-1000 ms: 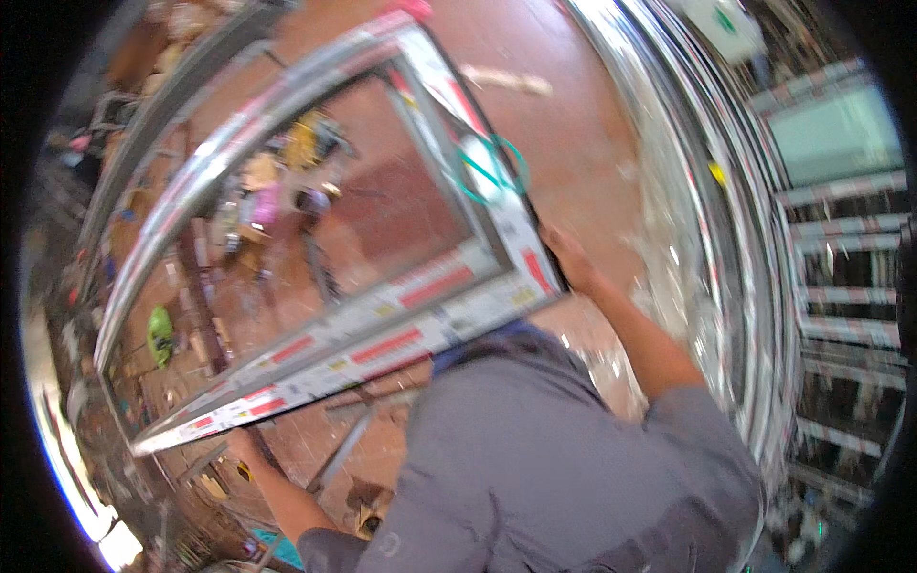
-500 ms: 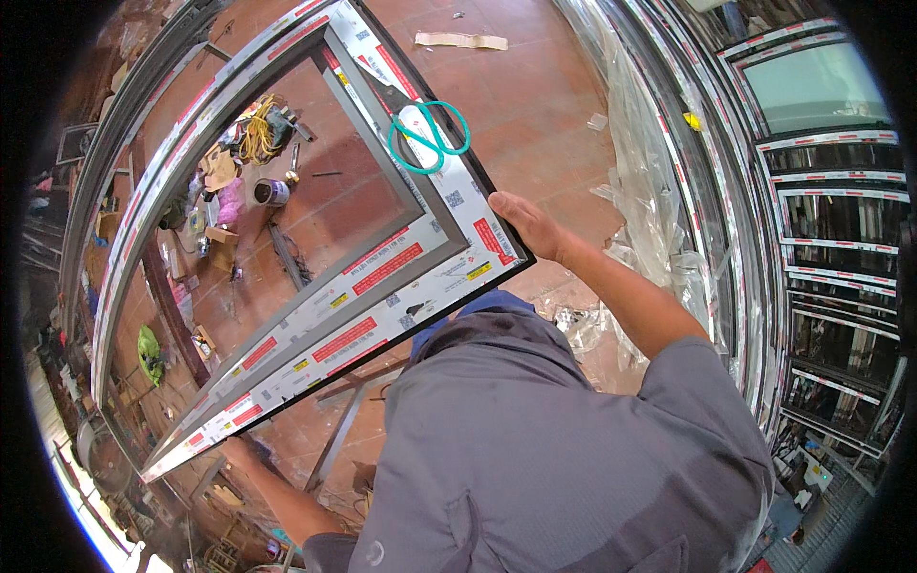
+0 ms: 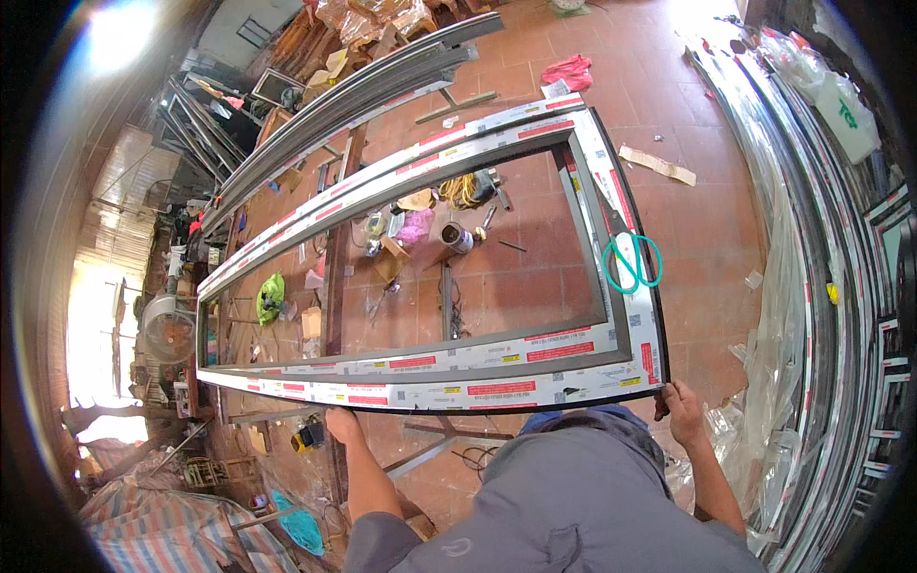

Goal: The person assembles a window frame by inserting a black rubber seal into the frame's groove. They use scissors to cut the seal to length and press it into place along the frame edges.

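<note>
A long rectangular window or door sash frame (image 3: 458,389), covered in white protective film with red labels, stretches across in front of me. My left hand (image 3: 346,426) grips its near long edge, left of my body, with fingers partly hidden under the profile. At the near right corner my right hand (image 3: 681,409) holds the frame, thumb by the edge and the other fingers partly hidden. Scissors with teal looped handles (image 3: 657,263) lie on the frame's short right side. No glass can be made out in the opening.
Through the opening I see a tin can (image 3: 457,238), a yellow cable coil (image 3: 460,190) and a green bag (image 3: 271,296) on the tiled floor. Long profiles (image 3: 382,81) lie beyond, and wrapped profiles (image 3: 812,248) line the right. A fan (image 3: 170,329) stands at left.
My view has swung left and up, so the whole frame shows, lying more level across the picture. Both hands remain on the frame and the scissors still rest on it.
</note>
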`<control>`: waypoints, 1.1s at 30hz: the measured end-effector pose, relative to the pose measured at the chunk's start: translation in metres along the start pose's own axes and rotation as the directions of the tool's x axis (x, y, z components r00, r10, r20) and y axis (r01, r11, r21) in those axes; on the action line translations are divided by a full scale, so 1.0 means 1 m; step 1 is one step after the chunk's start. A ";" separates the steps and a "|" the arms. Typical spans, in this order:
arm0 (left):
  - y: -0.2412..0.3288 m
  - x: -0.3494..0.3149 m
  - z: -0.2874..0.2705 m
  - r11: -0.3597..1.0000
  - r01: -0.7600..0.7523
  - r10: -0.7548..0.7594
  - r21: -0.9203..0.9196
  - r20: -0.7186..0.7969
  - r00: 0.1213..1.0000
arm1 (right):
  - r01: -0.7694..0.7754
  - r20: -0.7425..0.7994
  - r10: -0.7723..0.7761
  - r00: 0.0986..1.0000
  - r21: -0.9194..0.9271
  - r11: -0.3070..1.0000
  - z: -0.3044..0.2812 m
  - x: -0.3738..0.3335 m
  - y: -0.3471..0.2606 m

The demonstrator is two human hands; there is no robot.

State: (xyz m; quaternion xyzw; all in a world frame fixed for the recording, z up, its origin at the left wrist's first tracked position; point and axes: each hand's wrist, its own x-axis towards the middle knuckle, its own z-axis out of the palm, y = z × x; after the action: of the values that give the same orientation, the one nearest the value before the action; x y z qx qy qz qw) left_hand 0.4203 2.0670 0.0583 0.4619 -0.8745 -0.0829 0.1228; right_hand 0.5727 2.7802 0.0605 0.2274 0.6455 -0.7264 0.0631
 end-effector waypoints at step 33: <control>0.136 -0.345 0.000 0.567 0.264 -0.034 -0.780 0.298 0.954 | -0.082 0.310 0.054 0.949 0.079 0.994 -0.027 0.019 0.003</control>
State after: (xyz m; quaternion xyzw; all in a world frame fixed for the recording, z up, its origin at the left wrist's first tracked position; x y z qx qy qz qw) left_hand 0.5006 2.4294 0.0456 0.4124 -0.7044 -0.5411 0.2021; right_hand 0.5643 2.8093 0.0481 0.1363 0.5859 -0.7789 0.1774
